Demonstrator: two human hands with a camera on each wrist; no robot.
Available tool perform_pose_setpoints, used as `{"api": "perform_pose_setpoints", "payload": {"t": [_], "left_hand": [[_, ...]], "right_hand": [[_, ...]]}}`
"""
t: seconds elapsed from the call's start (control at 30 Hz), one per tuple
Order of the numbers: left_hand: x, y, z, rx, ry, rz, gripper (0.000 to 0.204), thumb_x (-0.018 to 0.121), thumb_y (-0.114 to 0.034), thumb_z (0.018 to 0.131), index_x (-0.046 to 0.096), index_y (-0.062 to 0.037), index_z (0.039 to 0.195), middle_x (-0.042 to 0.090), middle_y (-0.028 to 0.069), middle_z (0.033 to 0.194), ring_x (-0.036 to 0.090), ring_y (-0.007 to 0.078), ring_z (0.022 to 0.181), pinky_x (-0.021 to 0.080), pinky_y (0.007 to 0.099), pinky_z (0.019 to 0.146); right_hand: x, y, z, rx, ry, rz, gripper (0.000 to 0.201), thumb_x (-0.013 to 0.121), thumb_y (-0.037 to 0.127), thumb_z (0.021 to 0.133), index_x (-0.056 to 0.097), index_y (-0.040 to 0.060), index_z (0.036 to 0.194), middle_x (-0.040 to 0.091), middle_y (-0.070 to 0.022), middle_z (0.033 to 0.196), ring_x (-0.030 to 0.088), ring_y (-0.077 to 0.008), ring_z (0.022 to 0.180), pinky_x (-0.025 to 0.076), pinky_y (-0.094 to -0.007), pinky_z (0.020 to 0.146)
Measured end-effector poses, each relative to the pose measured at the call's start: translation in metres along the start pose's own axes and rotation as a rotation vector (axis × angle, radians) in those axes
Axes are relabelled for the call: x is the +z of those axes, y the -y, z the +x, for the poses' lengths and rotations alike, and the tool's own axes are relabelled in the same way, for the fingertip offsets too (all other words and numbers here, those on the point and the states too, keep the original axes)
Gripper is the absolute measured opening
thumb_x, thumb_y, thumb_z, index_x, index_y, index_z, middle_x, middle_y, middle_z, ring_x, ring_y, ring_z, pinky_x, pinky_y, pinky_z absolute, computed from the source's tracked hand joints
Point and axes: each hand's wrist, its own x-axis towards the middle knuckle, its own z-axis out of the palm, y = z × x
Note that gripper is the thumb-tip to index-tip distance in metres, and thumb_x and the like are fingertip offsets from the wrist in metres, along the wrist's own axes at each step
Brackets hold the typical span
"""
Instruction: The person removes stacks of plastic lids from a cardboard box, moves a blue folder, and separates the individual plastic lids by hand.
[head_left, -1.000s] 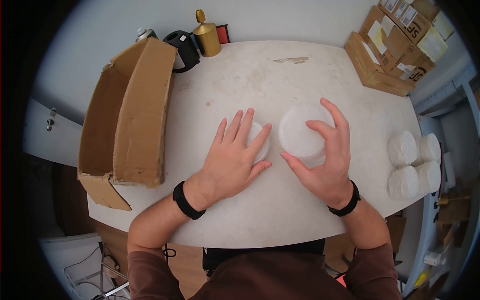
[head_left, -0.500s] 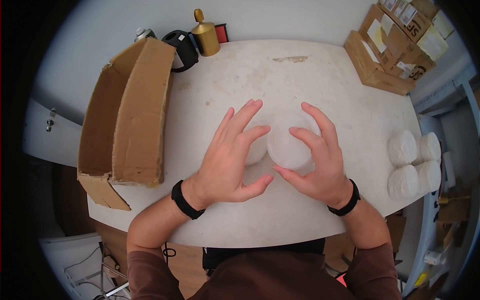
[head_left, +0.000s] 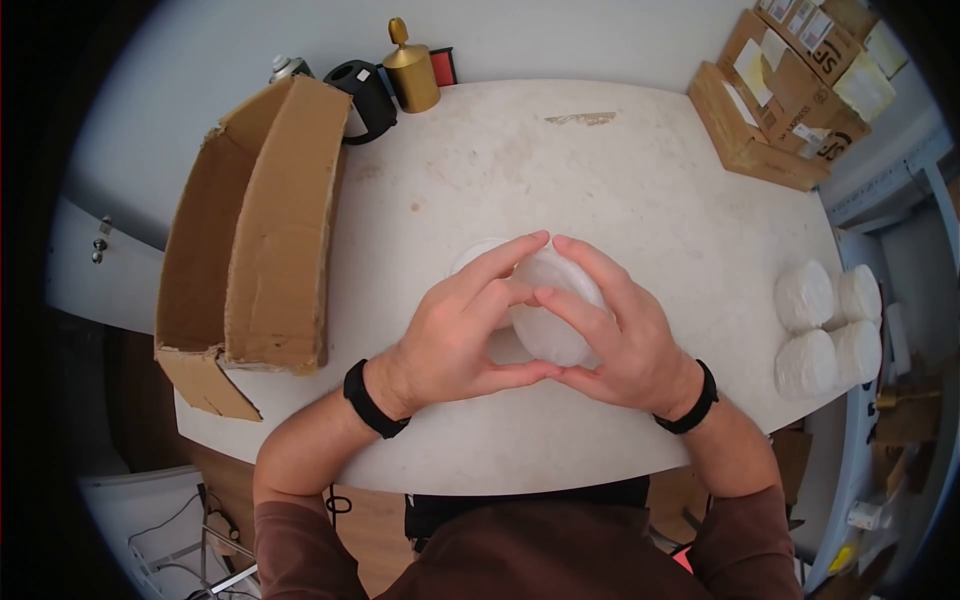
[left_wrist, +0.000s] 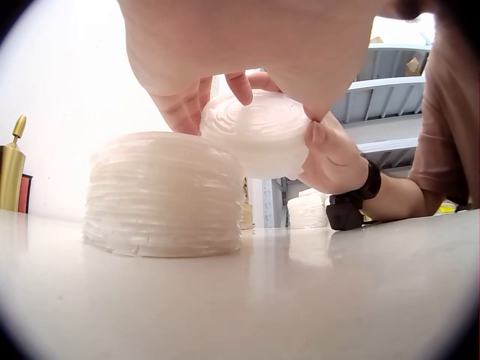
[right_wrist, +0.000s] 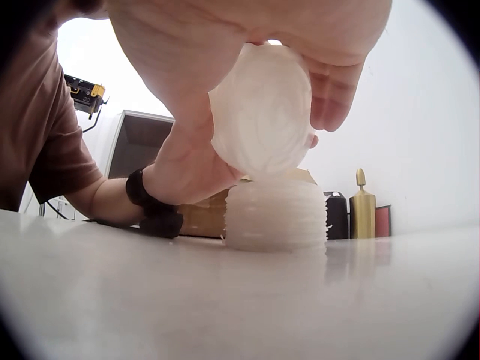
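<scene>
While two hands [head_left: 450, 335] [head_left: 637, 340] hold one white cylinder [head_left: 548, 338], five others [left_wrist: 161, 199] stand.

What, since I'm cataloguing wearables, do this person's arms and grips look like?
Short brown sleeves end near the elbows. A black wristband circles each wrist, with a dark, blocky unit beneath. The left grip and right grip are gloveless, with no markings visible.

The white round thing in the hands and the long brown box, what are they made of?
White round thing: maybe plastic, softly shiny, since it looks milky and half see-through; I can't be sure. Long brown box: likely cardboard, dull, with ragged edges.
</scene>
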Motion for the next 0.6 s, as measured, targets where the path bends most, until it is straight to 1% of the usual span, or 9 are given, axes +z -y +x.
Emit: {"api": "perform_pose_setpoints", "payload": {"t": [0.03,0.07,0.13,0.23,0.47,0.53,0.6], "left_hand": [[-0.0004,0.0002,0.0003,-0.001,-0.025,-0.004,0.059,0.100,-0.028,0.074,0.065,-0.0024,0.115,0.056,0.0292,0.156,0.071,0.0422,0.118,0.063,0.0422,0.092],[-0.0003,0.0005,0.0001,0.000,-0.026,-0.001,0.059,0.100,-0.028,0.074,0.065,-0.0024,0.115,0.056,0.0292,0.156,0.071,0.0422,0.118,0.063,0.0422,0.092],[0.0010,0.0007,-0.0014,0.001,-0.041,-0.027,0.055,0.099,-0.023,0.074,0.065,-0.0026,0.112,0.057,0.0298,0.155,0.074,0.0407,0.111,0.065,0.0395,0.085],[0.0016,0.0012,0.0000,0.025,-0.065,-0.019,0.054,0.098,-0.020,0.072,0.064,-0.0026,0.110,0.057,0.0309,0.155,0.075,0.0404,0.106,0.065,0.0386,0.083],[0.0004,0.0005,-0.0027,0.014,-0.070,-0.043,0.056,0.098,-0.018,0.070,0.063,-0.0024,0.112,0.056,0.0318,0.155,0.073,0.0417,0.110,0.064,0.0405,0.088],[-0.0023,0.0015,-0.0058,-0.018,0.000,-0.091,0.067,0.098,-0.016,0.072,0.060,-0.0026,0.125,0.049,0.0364,0.158,0.058,0.0486,0.142,0.059,0.0512,0.108],[-0.0043,0.0003,-0.0043,-0.013,0.002,-0.091,0.067,0.097,-0.016,0.072,0.059,-0.0026,0.125,0.050,0.0366,0.158,0.058,0.0486,0.142,0.059,0.0511,0.108]], "right_hand": [[-0.0004,0.0000,0.0008,-0.006,0.001,0.000,0.087,0.096,0.011,0.059,0.063,0.0063,0.140,0.054,-0.0295,0.153,0.068,-0.0412,0.122,0.064,-0.0430,0.094],[-0.0002,-0.0004,0.0009,-0.009,0.001,-0.001,0.087,0.096,0.011,0.059,0.063,0.0063,0.140,0.054,-0.0295,0.153,0.068,-0.0412,0.122,0.064,-0.0430,0.094],[0.0009,-0.0004,-0.0005,0.000,-0.016,-0.008,0.090,0.096,0.011,0.058,0.063,0.0057,0.142,0.054,-0.0294,0.153,0.068,-0.0411,0.122,0.064,-0.0429,0.093],[-0.0007,-0.0004,-0.0012,0.007,-0.007,-0.005,0.094,0.097,0.011,0.058,0.061,0.0055,0.144,0.054,-0.0292,0.153,0.068,-0.0411,0.122,0.064,-0.0427,0.093],[-0.0001,-0.0005,-0.0014,0.004,-0.025,0.011,0.102,0.099,0.009,0.054,0.059,0.0059,0.147,0.055,-0.0290,0.153,0.068,-0.0414,0.124,0.065,-0.0429,0.094],[0.0003,-0.0005,-0.0004,0.014,-0.024,0.022,0.105,0.100,0.010,0.051,0.058,0.0055,0.148,0.055,-0.0288,0.152,0.068,-0.0413,0.125,0.065,-0.0427,0.095],[0.0005,-0.0022,-0.0003,0.004,-0.031,0.026,0.106,0.100,0.013,0.052,0.057,0.0052,0.148,0.055,-0.0288,0.153,0.068,-0.0412,0.125,0.065,-0.0425,0.096]]}}
